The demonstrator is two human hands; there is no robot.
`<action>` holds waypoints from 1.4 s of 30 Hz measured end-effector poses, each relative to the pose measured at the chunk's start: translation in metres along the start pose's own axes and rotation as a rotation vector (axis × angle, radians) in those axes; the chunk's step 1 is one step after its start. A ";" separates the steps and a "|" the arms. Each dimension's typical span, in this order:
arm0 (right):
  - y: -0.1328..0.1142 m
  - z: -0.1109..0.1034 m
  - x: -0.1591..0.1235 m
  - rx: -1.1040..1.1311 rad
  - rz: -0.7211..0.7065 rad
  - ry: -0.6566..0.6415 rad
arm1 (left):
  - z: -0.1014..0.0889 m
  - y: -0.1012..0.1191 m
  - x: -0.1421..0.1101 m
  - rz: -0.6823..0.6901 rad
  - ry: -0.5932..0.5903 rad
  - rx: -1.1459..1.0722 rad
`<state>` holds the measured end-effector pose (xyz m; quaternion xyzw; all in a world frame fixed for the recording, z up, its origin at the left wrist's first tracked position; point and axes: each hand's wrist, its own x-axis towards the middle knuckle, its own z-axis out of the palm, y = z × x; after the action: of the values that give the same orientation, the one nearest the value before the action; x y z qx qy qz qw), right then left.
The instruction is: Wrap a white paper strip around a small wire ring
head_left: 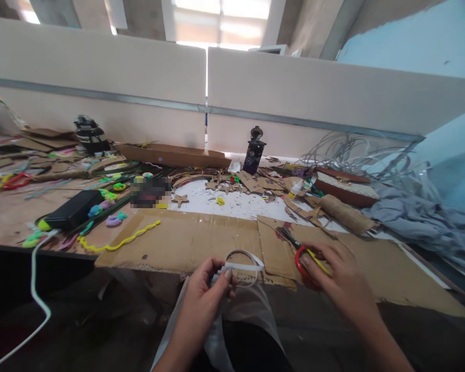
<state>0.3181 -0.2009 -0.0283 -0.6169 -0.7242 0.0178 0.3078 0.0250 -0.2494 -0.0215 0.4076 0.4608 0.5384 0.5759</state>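
My left hand point(211, 287) is closed, thumb and fingers pinching a thin greyish ring point(238, 252) with a white strip point(245, 267) across it. Both are held just over the front edge of the cardboard sheet point(201, 237). To the right, my right hand point(335, 271) is closed on the scissors point(300, 254), which have red and yellow handles. Their dark blades point away from me to the far left, over the cardboard. A yellow fuzzy wavy stem point(127, 240) lies on the cardboard's left end.
Behind the cardboard are cardboard scraps point(263, 182), a cardboard star point(181, 199) and a dark open-lidded bottle point(254, 152). A black box point(75, 209) with a white cable point(34, 274) sits left. At right are a cardboard roll point(346, 213), coiled wire point(333, 152) and grey cloth point(430, 222).
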 end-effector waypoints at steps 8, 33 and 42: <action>-0.055 -0.009 -0.010 0.505 -0.025 -0.164 | 0.012 0.050 -0.006 0.148 -0.116 0.273; -0.092 0.038 0.070 0.133 -0.104 -0.222 | -0.006 0.161 0.052 0.835 -0.049 1.299; -0.059 0.031 0.096 0.136 -0.005 -0.097 | -0.035 0.065 0.071 1.082 -0.097 1.439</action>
<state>0.2468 -0.1175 0.0116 -0.5910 -0.7369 0.0960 0.3138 -0.0248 -0.1743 0.0260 0.8530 0.4065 0.2997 -0.1317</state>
